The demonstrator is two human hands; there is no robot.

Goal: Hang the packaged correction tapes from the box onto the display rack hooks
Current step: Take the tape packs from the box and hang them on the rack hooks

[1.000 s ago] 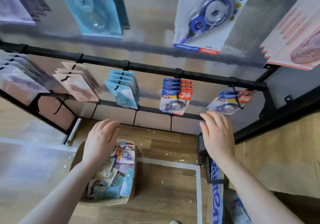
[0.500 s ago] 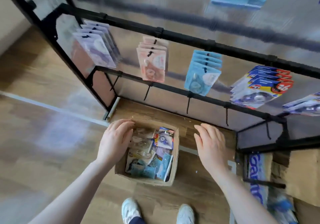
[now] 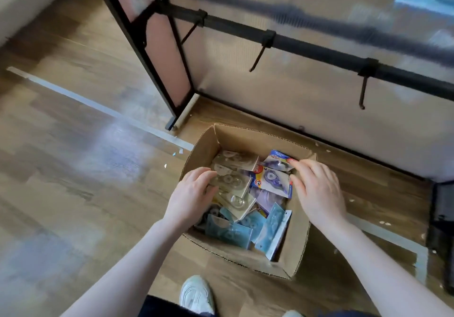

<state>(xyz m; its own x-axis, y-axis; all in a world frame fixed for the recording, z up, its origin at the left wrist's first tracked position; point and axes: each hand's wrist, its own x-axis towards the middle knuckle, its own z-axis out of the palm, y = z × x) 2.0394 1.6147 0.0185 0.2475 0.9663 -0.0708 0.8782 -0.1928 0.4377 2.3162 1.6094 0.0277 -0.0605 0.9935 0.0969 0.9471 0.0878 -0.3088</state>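
Observation:
An open cardboard box [image 3: 248, 133] stands on the wooden floor below the display rack, filled with several packaged correction tapes. Beige packs [image 3: 231, 181] lie on its left side, blue-and-purple packs [image 3: 270, 179] on its right, and light blue packs [image 3: 228, 230] at the near end. My left hand [image 3: 191, 194] reaches into the box, its fingers resting on the beige packs. My right hand [image 3: 317, 189] is over the box's right side; its fingertips touch a purple pack [image 3: 278, 162] at the far corner. Above, the rack's black bar [image 3: 319, 49] carries bare hooks [image 3: 258, 56].
The rack's black side frame [image 3: 157, 71] comes down to the floor just left of the box. Another bare hook [image 3: 363, 90] hangs further right. A dark stand [image 3: 442, 230] sits at the right edge. My shoe [image 3: 196, 294] is close behind the box.
My view has tilted down from the hanging packs to the box. Both hands have dropped from above the box into it and now touch the packs.

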